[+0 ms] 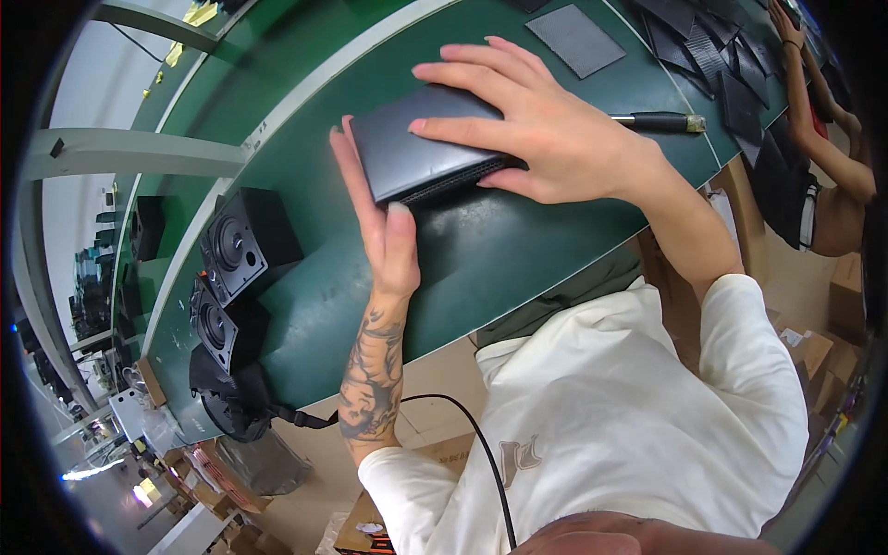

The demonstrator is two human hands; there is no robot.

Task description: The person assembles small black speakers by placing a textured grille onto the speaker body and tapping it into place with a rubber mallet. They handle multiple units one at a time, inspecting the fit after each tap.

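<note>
Between my hands is a boxy black speaker cabinet, tilted above the green worktable, with a smooth face up and a dark textured side toward me. My left hand grips its left end, the thumb at the near corner and the fingers along the far side. Across the top and right end lies my right hand, its fingers spread over the smooth face and its thumb at the lower near edge. Much of the cabinet's right end is hidden by that hand. A black-handled tool with a metal shaft lies beyond my right wrist.
Two black speakers with exposed cones stand at the left, near a black bag. A dark mesh panel lies at the far side; more black panels are heaped at the right. Another person's arm reaches in there.
</note>
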